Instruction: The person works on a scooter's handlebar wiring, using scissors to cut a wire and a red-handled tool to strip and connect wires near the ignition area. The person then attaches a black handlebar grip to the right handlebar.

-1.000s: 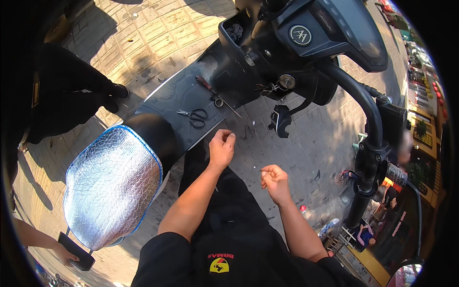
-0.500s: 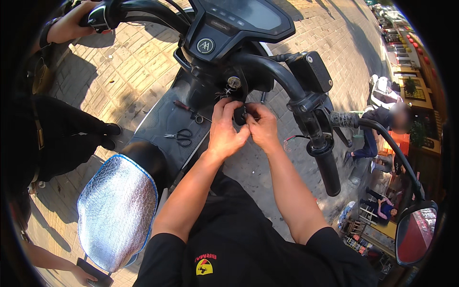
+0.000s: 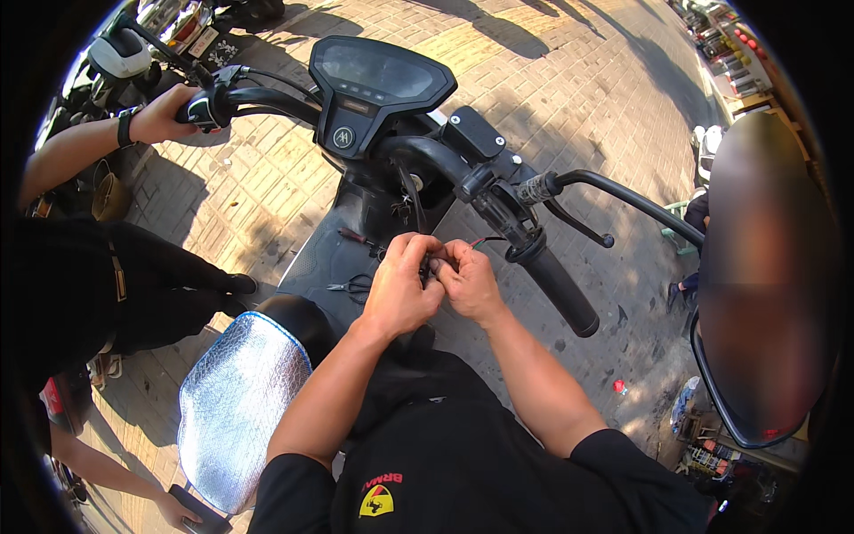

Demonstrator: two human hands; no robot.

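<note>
My left hand (image 3: 400, 289) and my right hand (image 3: 469, 285) meet in front of the scooter's steering column. Both have bent fingers closed on a small black part (image 3: 425, 266), mostly hidden by the fingertips. A thin red wire (image 3: 481, 239) runs past my right hand towards the throttle grip (image 3: 558, 291). Beyond my hands, keys (image 3: 406, 203) hang below the ignition lock (image 3: 416, 182). On the footboard (image 3: 313, 258), left of my hands, lie scissors (image 3: 356, 286), partly covered by my left hand, and a dark-handled screwdriver (image 3: 358, 237).
A co-worker's hand (image 3: 169, 114) grips the left handlebar; another hand holds a dark flat object (image 3: 205, 518) beside the seat with its silver cover (image 3: 242, 405). The brake lever (image 3: 578, 222) and mirror (image 3: 749, 436) stick out at right. Parked scooters (image 3: 120, 58) stand far left.
The handlebars have turned, bringing the dashboard left and the right grip and mirror closer to me. My hands have moved down and nearer, away from the ignition lock, still closed together on the black part.
</note>
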